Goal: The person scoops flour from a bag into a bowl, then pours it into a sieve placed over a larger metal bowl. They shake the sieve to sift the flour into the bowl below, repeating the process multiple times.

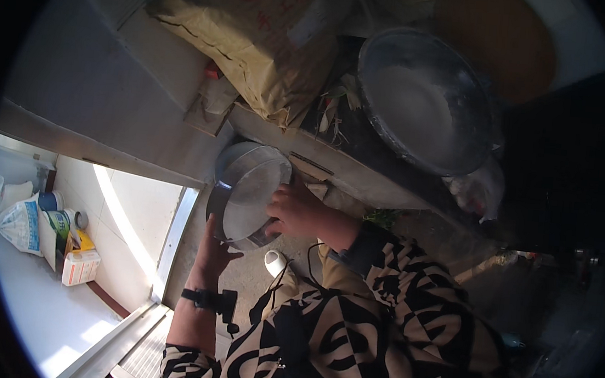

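Observation:
Both of my hands are on a round, shallow metal pan (244, 202) with a shiny rim and a pale, flat inside, perhaps a sieve. My left hand (213, 254) grips its near left side, with the thumb underneath the near edge. The fingers of my right hand (299, 211) curl over its right rim. Just beyond the pan shows the rim of another round metal vessel (238, 150), partly covered by it. I cannot tell whether the two touch.
A brown paper sack (275, 80) lies on the ledge ahead. To its right stands a large dark basin (422, 113) with whitish powder inside. A clear plastic bag (476, 188) hangs beside the basin. At the left, a bright doorway opens on bags and a white jug (81, 268).

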The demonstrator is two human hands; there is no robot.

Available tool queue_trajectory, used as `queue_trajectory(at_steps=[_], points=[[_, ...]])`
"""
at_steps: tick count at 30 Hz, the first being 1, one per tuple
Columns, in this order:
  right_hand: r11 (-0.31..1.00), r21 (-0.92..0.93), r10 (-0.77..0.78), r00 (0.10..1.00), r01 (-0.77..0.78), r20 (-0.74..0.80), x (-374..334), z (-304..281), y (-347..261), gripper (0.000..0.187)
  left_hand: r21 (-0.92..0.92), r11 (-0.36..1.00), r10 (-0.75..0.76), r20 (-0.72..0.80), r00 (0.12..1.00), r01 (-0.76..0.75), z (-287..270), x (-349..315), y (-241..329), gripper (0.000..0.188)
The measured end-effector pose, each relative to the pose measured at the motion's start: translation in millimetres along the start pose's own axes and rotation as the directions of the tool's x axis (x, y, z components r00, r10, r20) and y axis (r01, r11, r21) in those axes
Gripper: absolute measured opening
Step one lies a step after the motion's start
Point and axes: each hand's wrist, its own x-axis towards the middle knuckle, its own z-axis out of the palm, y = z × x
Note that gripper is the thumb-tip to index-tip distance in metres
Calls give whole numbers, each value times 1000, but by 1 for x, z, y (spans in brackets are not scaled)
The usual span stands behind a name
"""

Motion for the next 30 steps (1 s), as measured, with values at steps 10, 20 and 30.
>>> queue_trajectory(at_steps=[10, 20, 30], points=[[956, -212, 67, 856, -202, -513, -100, -142, -23, 33, 57, 986, 135, 288, 948, -158, 39, -53, 24, 94], [639, -209, 522, 617, -740, -589, -147, -171, 147, 34, 270, 948, 156, 76, 985, -171, 44, -61, -1, 89], [752, -64, 608, 728, -656, -316, -187, -162, 190, 39, 286, 946, 169, -39, 985, -151, 119, -45, -22, 78]])
